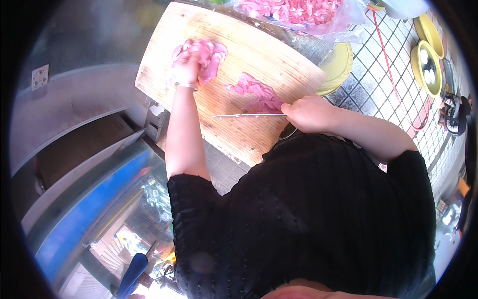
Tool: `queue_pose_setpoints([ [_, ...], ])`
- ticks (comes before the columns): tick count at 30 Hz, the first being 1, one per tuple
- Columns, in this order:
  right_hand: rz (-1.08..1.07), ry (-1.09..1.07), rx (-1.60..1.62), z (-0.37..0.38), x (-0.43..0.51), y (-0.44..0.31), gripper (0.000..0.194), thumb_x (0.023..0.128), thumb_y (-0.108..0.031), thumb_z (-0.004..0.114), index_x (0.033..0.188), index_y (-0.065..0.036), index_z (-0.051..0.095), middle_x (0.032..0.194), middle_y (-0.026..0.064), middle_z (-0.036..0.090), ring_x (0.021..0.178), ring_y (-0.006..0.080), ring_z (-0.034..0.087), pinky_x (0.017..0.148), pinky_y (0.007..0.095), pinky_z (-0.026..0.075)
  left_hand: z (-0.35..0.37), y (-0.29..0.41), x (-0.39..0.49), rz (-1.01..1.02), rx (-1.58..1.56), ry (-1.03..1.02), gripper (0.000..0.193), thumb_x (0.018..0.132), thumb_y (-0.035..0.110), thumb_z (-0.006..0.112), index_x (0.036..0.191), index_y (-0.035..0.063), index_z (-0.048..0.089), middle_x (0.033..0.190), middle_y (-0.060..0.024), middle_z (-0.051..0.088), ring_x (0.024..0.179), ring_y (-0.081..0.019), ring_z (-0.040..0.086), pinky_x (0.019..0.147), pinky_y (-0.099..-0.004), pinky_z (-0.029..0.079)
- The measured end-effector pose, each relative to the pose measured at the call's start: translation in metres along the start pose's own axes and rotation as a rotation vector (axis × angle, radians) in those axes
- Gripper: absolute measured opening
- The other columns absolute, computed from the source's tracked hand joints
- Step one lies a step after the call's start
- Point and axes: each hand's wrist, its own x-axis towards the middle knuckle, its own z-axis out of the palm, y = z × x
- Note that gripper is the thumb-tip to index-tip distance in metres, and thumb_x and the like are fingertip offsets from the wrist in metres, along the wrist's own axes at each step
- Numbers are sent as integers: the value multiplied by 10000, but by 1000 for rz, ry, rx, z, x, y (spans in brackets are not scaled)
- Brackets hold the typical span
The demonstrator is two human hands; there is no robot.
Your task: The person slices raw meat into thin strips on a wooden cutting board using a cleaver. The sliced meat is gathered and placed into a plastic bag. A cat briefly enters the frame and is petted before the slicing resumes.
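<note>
My right hand (312, 113) grips a knife at the near side of a wooden cutting board (239, 41). The thin blade (248, 115) points left, just over the board, seen nearly edge-on. Right beside it, on the far side, lies a heap of cut raw pink meat (257, 93). At the board's left part my left hand (188, 65) rests on a second pile of raw meat slices (213, 63). Its fingers are blurred by motion, so whether they pinch any meat is unclear. The knife's handle is mostly hidden in my right fist.
Beyond the board, a clear plastic bag (347, 28) holds many meat strips (295, 11). A round yellow-green lid or board (338, 71) sits by the right corner. Yellow basins (414, 61) and a red hose (388, 67) are on the tiled floor. A metal counter (82, 89) stands left.
</note>
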Motion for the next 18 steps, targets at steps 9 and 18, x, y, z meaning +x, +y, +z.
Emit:
queue_pose_setpoints([
  [9, 139, 4, 165, 8, 19, 27, 256, 892, -231, 555, 980, 2, 615, 877, 198, 681, 842, 372, 666, 754, 469, 510, -41, 35, -117, -119, -883, -763, 234, 935, 69, 542, 1158, 4, 571, 974, -76, 643, 715, -99, 588, 589, -204, 489],
  [18, 35, 324, 167, 6, 12, 18, 241, 921, -223, 547, 916, 14, 505, 725, 200, 628, 736, 415, 622, 677, 505, 474, 36, -58, -238, 529, 535, 237, 224, 842, 113, 661, 1044, 39, 595, 972, -120, 662, 807, -303, 654, 699, -411, 540],
])
